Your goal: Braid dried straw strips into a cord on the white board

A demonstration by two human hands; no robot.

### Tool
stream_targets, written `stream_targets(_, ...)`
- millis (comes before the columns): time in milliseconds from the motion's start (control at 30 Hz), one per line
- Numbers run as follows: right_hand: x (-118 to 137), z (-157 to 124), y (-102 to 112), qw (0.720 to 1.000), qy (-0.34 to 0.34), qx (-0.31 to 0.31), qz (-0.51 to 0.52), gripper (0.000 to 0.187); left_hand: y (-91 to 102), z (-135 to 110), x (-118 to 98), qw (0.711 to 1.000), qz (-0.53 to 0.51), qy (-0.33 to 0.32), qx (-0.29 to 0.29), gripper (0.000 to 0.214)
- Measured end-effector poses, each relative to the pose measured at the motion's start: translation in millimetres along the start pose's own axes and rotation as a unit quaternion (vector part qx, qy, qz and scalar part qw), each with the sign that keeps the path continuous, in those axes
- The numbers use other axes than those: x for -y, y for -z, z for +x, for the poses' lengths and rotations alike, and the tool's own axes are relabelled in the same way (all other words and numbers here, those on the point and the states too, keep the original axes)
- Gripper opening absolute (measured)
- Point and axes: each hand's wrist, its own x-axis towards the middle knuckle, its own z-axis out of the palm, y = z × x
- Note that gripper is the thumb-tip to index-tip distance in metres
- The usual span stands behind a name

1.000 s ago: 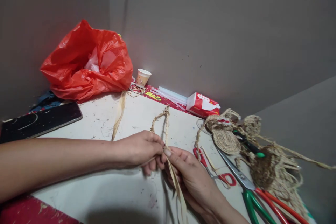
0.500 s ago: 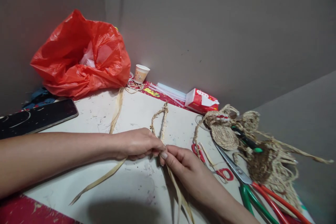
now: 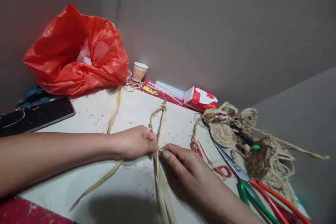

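A thin braided straw cord (image 3: 159,120) lies on the white table (image 3: 86,126), looped at its far end. My left hand (image 3: 136,142) and my right hand (image 3: 185,166) meet at the cord's near end, both with fingers pinched on the pale straw strips (image 3: 160,185) there. One loose strip (image 3: 97,183) trails out to the left under my left hand. Other strips hang toward me between the hands.
A red plastic bag (image 3: 76,54) sits at the back left, a paper cup (image 3: 138,71) beside it. A black phone (image 3: 34,115) lies at the left. To the right: a red-white box (image 3: 200,99), small red scissors (image 3: 220,169), large shears (image 3: 246,185), woven straw pieces (image 3: 223,129).
A straw strip swung out to the left from under my left hand, and the strips between my hands shifted. My hands stayed pinched at the cord's near end. The view tilted slightly.
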Motion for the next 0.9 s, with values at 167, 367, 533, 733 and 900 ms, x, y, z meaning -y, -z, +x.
stream_targets(167,-1.9,2.3,2.0,0.99,-0.058,-0.01,0.126,0.033,-2.8,-1.4,3.4,0.996,0.077,-0.038,-0.009,0.019)
stream_targets(367,6.5,-0.7,-13.5,0.892,-0.182,0.035,0.412,0.035,-9.6,-4.5,3.9,0.998,0.04,-0.053,-0.01,0.021)
stream_targets(533,9.9,-7.3,-31.7,0.948,-0.144,0.0,0.284,0.037,-11.9,-3.9,4.1,0.998,-0.06,-0.011,-0.009,0.022)
stream_targets(733,3.4,-12.5,-43.5,0.991,-0.026,-0.131,-0.01,0.027,-16.0,-5.6,3.9,0.992,-0.114,0.004,-0.047,0.015)
stream_targets(900,-3.8,-24.6,-61.9,0.996,0.066,-0.039,-0.052,0.021,-16.3,-7.4,1.9,0.995,-0.088,0.004,-0.051,0.013)
